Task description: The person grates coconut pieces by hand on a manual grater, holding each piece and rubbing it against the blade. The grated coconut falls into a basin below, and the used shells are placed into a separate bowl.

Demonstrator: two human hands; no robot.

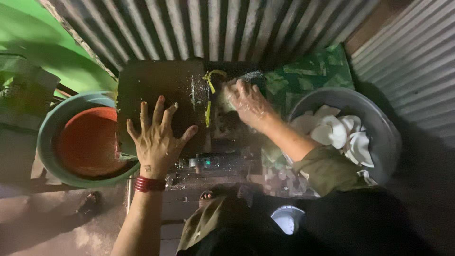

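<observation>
While both hands work at a dark machine housing (156, 85) set against a corrugated metal wall (213, 28), the surroundings are noted by size. A grey metal basin (379, 123) at right holds white coconut pieces (339, 132). A green tub (50, 142) at left holds an orange bowl (90, 142). The left hand (156, 140) lies flat on the housing, fingers spread wide, red bangles (149, 184) at the wrist. The right hand (249, 104) is curled around something pale, pressed near a yellow-green strip (209, 95); the item cannot be identified. White flecks (194, 90) dust the housing.
</observation>
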